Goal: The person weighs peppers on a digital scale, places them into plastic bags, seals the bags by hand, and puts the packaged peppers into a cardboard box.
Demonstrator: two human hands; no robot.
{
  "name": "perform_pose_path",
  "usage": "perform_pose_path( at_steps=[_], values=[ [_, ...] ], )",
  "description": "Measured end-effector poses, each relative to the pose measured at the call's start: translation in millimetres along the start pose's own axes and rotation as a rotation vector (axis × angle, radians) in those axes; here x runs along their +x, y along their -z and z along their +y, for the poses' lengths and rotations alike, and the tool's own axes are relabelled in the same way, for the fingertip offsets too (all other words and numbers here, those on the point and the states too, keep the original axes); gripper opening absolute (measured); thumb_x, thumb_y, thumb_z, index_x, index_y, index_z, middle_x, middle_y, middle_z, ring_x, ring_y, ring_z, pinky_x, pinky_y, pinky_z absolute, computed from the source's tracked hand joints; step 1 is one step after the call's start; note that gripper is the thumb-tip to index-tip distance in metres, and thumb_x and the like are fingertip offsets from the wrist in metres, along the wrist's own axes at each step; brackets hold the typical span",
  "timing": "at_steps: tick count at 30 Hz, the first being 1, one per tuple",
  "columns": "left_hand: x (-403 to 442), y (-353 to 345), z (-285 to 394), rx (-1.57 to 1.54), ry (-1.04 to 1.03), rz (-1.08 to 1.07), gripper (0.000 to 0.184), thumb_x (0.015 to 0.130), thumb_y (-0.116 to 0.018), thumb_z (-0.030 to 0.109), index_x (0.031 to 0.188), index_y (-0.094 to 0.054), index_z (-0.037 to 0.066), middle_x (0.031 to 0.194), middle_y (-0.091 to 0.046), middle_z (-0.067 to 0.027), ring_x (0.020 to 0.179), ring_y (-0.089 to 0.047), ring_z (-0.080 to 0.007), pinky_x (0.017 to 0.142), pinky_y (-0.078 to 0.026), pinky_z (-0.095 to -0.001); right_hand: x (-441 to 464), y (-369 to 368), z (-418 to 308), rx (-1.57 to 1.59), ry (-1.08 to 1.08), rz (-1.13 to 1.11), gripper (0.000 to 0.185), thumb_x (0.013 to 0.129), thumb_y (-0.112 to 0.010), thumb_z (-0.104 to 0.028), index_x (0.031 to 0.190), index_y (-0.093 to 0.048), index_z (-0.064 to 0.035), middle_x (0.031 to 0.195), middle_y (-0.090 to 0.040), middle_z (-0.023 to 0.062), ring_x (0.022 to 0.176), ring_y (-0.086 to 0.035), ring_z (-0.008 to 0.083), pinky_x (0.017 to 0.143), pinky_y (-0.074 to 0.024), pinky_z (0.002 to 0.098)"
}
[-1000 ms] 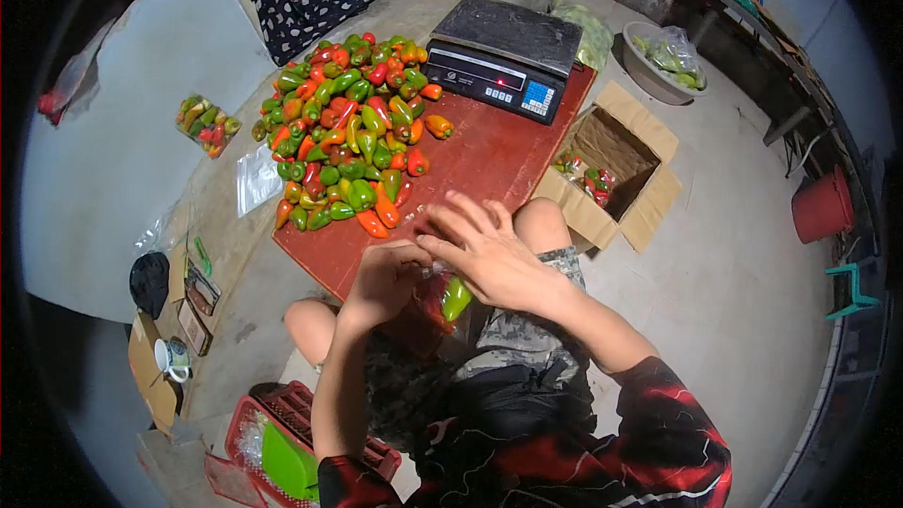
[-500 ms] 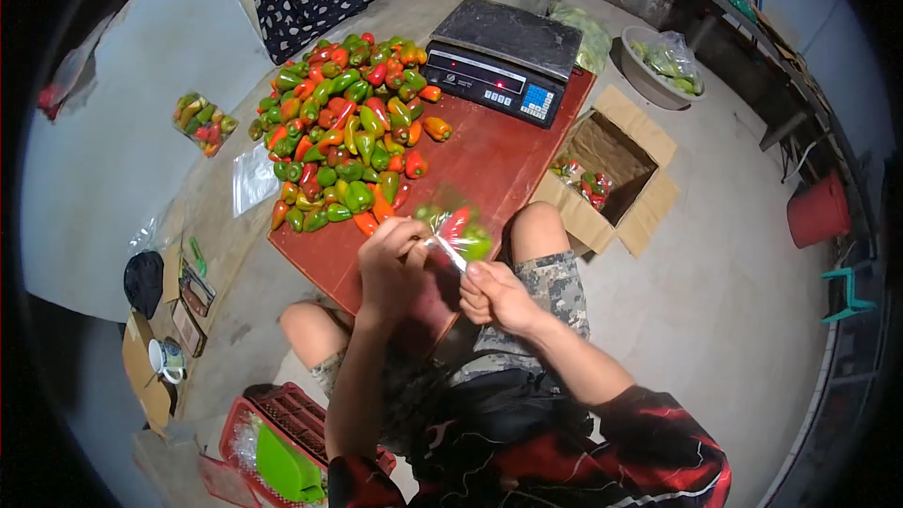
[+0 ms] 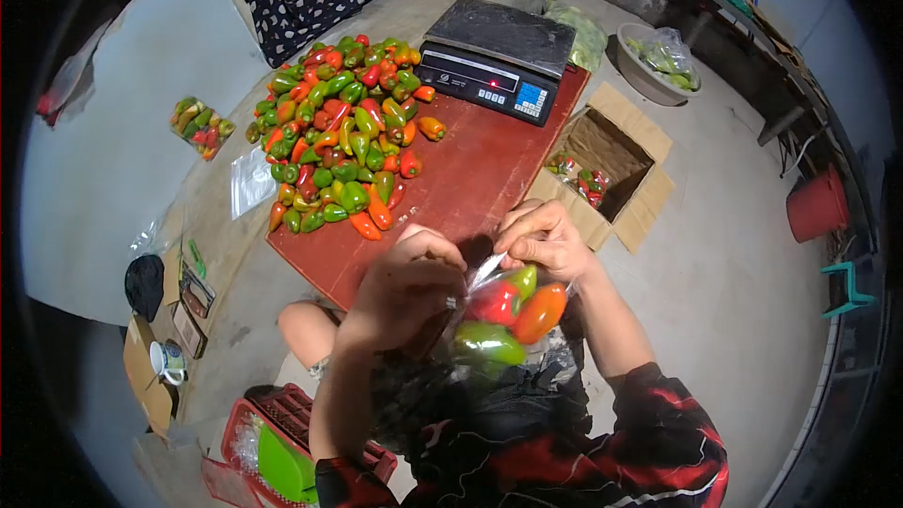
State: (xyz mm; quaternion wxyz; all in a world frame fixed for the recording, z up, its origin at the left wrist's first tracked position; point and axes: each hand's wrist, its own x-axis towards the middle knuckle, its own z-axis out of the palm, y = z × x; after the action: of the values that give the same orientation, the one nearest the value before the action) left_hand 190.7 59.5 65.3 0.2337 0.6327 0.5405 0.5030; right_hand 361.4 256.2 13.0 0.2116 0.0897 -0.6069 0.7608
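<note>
A clear plastic bag of peppers, with red, orange and green ones inside, hangs in front of my lap. My right hand pinches the bag's gathered neck from the right. On the other side, my left hand is closed at the neck's left edge, its fingertips partly hidden. Beyond both hands, a large heap of loose red and green peppers covers the left part of the red table. A black digital scale stands at the table's far end.
An open cardboard box with bagged peppers sits right of the table. Behind it is a basin of green vegetables. Another pepper bag and clear bags lie on the left ledge. A red crate is at lower left.
The bag has come closer to me, turned so that its peppers hang below the neck. My right hand has moved up and forward to the neck; my left hand has shifted slightly toward me.
</note>
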Motion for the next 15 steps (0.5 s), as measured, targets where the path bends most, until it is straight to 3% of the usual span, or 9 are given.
perform_pose_path(
  at_steps=[3,5,7,8,10,11,13,14,15],
  values=[
    [-7.0,4.0,0.0,0.010,0.158,-0.051,0.019,0.070,-0.069,-0.006,0.084,-0.070,0.007,0.094,-0.066,-0.0065,0.094,-0.063,-0.0251,0.083,-0.049,-0.0350,4.8,-12.4,-25.8,-0.048,-0.125,0.011,0.012,0.090,-0.073,-0.006,0.096,-0.075,0.0045,0.086,-0.072,0.0102,0.071,-0.064,0.0108,0.062,-0.0491,0.0246],
    [-8.8,6.0,-7.2,0.035,0.254,-0.056,0.017,0.071,-0.068,-0.005,0.083,-0.070,0.007,0.091,-0.066,-0.0069,0.091,-0.064,-0.0250,0.079,-0.050,-0.0347,5.7,-22.2,-28.1,-0.521,-0.185,0.056,0.013,0.092,-0.071,-0.007,0.098,-0.075,0.0041,0.084,-0.072,0.0077,0.067,-0.062,0.0096,0.059,-0.0480,0.0247],
    [-7.3,7.6,-20.5,0.374,0.231,0.091,0.003,0.082,-0.068,0.004,0.084,-0.067,0.002,0.084,-0.064,-0.0074,0.077,-0.062,-0.0228,0.072,-0.051,-0.0347,-1.0,-33.3,-1.4,-0.424,-0.160,0.129,0.014,0.095,-0.069,-0.009,0.100,-0.072,0.0030,0.084,-0.072,0.0068,0.063,-0.061,0.0088,0.056,-0.0480,0.0240],
    [-4.7,3.0,-24.3,0.373,0.230,0.091,0.003,0.082,-0.068,0.004,0.084,-0.067,0.002,0.084,-0.064,-0.0074,0.077,-0.062,-0.0228,0.072,-0.051,-0.0347,-4.6,-38.2,9.9,-0.233,-0.220,0.249,0.012,0.095,-0.069,-0.009,0.099,-0.069,0.0022,0.083,-0.071,0.0072,0.063,-0.062,0.0090,0.055,-0.0486,0.0235],
    [4.8,-13.6,-27.3,0.458,0.081,0.484,0.002,0.083,-0.068,0.004,0.082,-0.067,0.002,0.079,-0.064,-0.0073,0.077,-0.063,-0.0216,0.071,-0.050,-0.0323,-16.2,-55.3,34.0,0.108,-0.205,0.428,0.009,0.095,-0.067,-0.007,0.096,-0.062,-0.0003,0.079,-0.069,0.0090,0.060,-0.061,0.0110,0.054,-0.0493,0.0223],
    [9.2,-18.7,-20.4,0.456,0.080,0.486,0.002,0.083,-0.068,0.004,0.082,-0.067,0.002,0.079,-0.064,-0.0073,0.077,-0.063,-0.0216,0.071,-0.050,-0.0323,-25.0,-67.4,46.0,0.454,-0.127,0.416,0.007,0.097,-0.065,-0.008,0.097,-0.062,-0.0020,0.080,-0.068,0.0106,0.062,-0.061,0.0129,0.053,-0.0480,0.0245],
    [15.6,-22.7,5.1,0.355,-0.116,0.430,0.003,0.083,-0.067,0.002,0.080,-0.068,0.002,0.083,-0.065,-0.0083,0.080,-0.065,-0.0214,0.071,-0.051,-0.0320,-39.6,-85.0,59.2,0.964,-0.074,0.246,0.011,0.096,-0.067,-0.014,0.102,-0.062,-0.0059,0.089,-0.067,0.0127,0.072,-0.063,0.0158,0.057,-0.0481,0.0266],
    [13.0,-19.8,12.3,0.237,-0.081,0.309,0.017,0.075,-0.071,-0.005,0.089,-0.069,0.004,0.093,-0.066,-0.0071,0.086,-0.066,-0.0242,0.075,-0.053,-0.0320,-45.1,-87.2,58.7,1.041,-0.147,0.276,0.010,0.096,-0.065,-0.014,0.100,-0.060,-0.0068,0.086,-0.064,0.0125,0.072,-0.061,0.0177,0.058,-0.0478,0.0272],
    [12.9,-20.0,18.2,0.230,-0.074,0.306,0.017,0.075,-0.071,-0.005,0.089,-0.069,0.004,0.093,-0.066,-0.0071,0.086,-0.066,-0.0242,0.075,-0.053,-0.0320,-50.4,-89.4,56.5,1.120,-0.220,0.310,0.009,0.097,-0.064,-0.014,0.098,-0.058,-0.0076,0.083,-0.060,0.0123,0.072,-0.060,0.0197,0.058,-0.0476,0.0278]
  ],
)
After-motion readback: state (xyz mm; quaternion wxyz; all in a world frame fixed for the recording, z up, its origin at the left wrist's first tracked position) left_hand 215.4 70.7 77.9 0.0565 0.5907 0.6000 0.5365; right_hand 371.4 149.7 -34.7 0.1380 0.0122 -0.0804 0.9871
